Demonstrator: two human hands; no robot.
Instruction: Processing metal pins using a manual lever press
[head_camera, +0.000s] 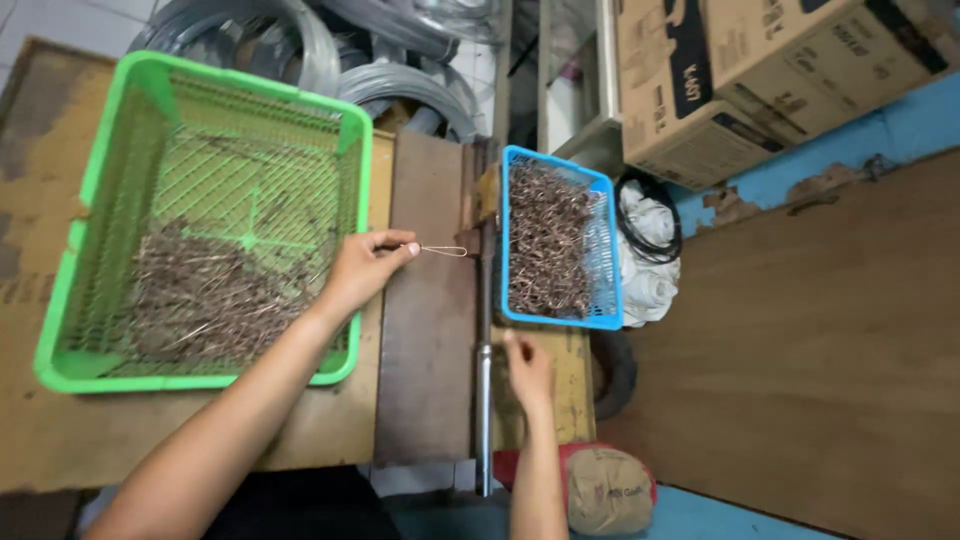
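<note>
My left hand pinches a thin wire piece with a small loop at its end, holding it over a dark metal plate. The loop end reaches toward a small fixture at the top of a long metal lever bar. My right hand rests on that bar near its middle, fingers curled round it. A green plastic basket on the left holds a heap of straight wire pieces. A blue basket on the right holds several bent wire pieces.
Coils of grey wire lie behind the green basket. Cardboard boxes stand at the upper right. A white cloth bundle and black tyre sit beside the blue basket. A tan sack lies below on the floor.
</note>
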